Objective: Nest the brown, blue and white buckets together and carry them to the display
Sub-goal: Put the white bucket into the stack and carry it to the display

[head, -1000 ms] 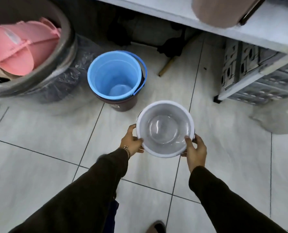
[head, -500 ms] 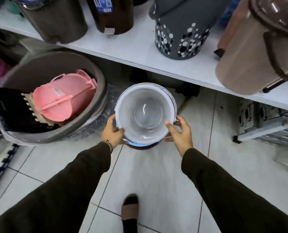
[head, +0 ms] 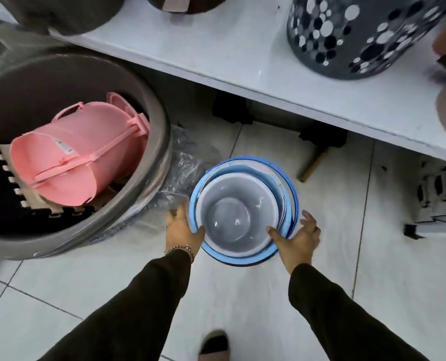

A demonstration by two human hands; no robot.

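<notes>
White bucket [head: 236,217] now sits down inside the blue bucket [head: 290,201]; half a second ago it was held above the blue rim, only partly in. View has also dropped closer to the floor.

Near, 6 o'clock: a shoe toe [head: 214,343] on the tiled floor [head: 60,277], both dark sleeves reaching up.

Left hand [head: 181,229] at 9 o'clock of the stack, fingers spread, thumb over the blue rim touching the white rim; bracelet [head: 180,248] at the wrist. Right hand [head: 296,237] at 4 o'clock, fingers splayed wide, thumb on the white rim, palm against the blue wall. Both hands loose and flat on the buckets, not clenched.

Brown bucket [head: 242,264] shows only as a dark sliver under the blue rim at 6 o'clock. Stack stands on the floor.

At 10 o'clock, large grey tub [head: 162,142] holding a pink bucket [head: 81,157] on its side. Far, 12 to 2 o'clock: white shelf [head: 216,56] with a spotted grey bin [head: 360,35].
</notes>
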